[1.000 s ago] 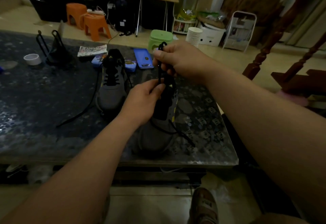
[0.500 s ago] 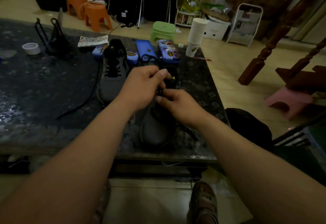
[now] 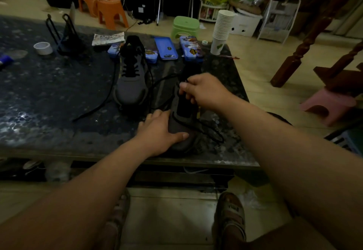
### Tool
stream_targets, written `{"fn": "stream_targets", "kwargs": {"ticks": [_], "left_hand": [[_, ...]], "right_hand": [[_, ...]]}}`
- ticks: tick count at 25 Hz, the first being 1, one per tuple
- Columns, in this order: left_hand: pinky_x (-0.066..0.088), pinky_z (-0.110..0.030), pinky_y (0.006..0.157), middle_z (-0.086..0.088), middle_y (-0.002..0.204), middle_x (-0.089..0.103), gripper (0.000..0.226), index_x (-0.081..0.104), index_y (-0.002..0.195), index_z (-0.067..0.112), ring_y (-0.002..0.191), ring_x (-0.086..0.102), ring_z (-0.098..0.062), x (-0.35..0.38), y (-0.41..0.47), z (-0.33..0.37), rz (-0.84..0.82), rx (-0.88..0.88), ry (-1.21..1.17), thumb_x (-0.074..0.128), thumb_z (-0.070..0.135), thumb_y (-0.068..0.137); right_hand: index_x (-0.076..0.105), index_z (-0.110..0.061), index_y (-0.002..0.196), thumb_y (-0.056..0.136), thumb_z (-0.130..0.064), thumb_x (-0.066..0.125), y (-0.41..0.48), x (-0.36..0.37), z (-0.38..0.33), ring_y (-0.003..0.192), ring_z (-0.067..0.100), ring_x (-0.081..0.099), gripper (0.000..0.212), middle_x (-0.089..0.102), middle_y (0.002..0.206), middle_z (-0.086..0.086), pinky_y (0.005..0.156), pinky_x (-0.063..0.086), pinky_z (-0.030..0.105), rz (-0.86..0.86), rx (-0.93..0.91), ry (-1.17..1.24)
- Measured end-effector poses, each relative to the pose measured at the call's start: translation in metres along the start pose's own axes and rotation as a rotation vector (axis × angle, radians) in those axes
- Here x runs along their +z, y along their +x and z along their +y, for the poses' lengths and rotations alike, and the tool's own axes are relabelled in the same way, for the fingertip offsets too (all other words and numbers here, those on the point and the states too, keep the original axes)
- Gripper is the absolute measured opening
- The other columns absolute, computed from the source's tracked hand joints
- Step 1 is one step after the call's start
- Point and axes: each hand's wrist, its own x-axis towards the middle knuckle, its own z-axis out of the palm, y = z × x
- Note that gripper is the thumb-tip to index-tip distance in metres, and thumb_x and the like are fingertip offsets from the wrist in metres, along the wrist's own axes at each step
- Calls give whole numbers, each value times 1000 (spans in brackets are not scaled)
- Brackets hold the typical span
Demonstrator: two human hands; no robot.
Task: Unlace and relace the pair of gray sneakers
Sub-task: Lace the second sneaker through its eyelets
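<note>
Dark speckled stone table (image 3: 49, 102), low, filling the left and middle of the view, its near edge just ahead of the person's sandalled feet. Plastic stools on the floor beyond and beside it: two orange stools (image 3: 110, 11) at the back, one green stool (image 3: 184, 27) just behind the table's far edge, one pink stool (image 3: 326, 104) well off to the right. Near sneaker (image 3: 182, 127), gray, lying at the table's front right with its toe toward the person, its eyelets mostly unlaced. Far sneaker (image 3: 131, 84), gray, upright and parallel to the first, to its left and farther back, with black lacing across its lower eyelets. Left hand (image 3: 159, 129), laid flat over the toe of the near sneaker, fingers fairly straight along its left side and thumb spread across the toe cap, pressing it down rather than gripping it. Right hand (image 3: 204, 90), above the tongue of the same shoe, fingers curled, thumb and forefinger pinching the black lace (image 3: 163, 80), which arcs left from the pinch and then back toward the shoe; a further loose length lies across the toe and onto the table at right. Stack of white paper cups (image 3: 223, 27), upright at the far right corner. Two blue tins (image 3: 166, 48), flat, side by side near the far edge, with another partly hidden behind the far sneaker. Roll of white tape (image 3: 43, 48), far left. Trailing lace (image 3: 102, 100) of the far sneaker, running leftward over the tabletop.
</note>
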Motion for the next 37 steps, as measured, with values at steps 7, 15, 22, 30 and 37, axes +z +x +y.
{"fn": "stream_targets", "kwargs": {"ticks": [7, 15, 22, 30, 37], "left_hand": [[37, -49, 108, 0, 138, 47, 86, 41, 148, 33, 135, 42, -29, -1, -2, 5, 28, -36, 21, 66, 77, 78], [44, -44, 107, 3, 129, 55, 80, 51, 142, 27, 124, 56, -22, -18, 4, 9, 45, -34, -204, 65, 64, 72], [47, -10, 68, 7, 101, 73, 29, 65, 131, 27, 85, 64, 4, -61, 41, 43, 145, 234, -449, 63, 32, 102], [37, -13, 51, 5, 63, 64, 30, 75, 88, 7, 47, 49, 4, -66, 56, 42, 143, 226, -466, 59, 26, 105], [48, -31, 65, -7, 79, 70, 26, 72, 98, 6, 63, 55, -10, -62, 50, 44, 82, 231, -493, 61, 29, 104]], "right_hand": [[72, -4, 92, 107, -20, 55, 42, -48, -55, 49, 9, 52, 28, 59, 66, 2, 46, 42, 17, 236, -82, 152], [71, -4, 95, 107, -24, 55, 40, -47, -41, 52, 10, 50, 28, 57, 69, 3, 50, 42, 20, 226, -58, 306], [74, -9, 102, 108, -29, 54, 20, -67, -55, 58, 7, 54, 29, 59, 71, -2, 55, 43, 22, -26, -202, 106], [64, -21, 107, 106, -35, 56, 1, -36, 4, 65, 10, 60, 16, 66, 86, -1, 60, 48, 29, 163, 46, 262], [68, -30, 81, 98, -27, 70, -26, 23, 59, 63, -1, 53, 17, 63, 71, -9, 60, 39, 20, 113, -102, 16]]}}
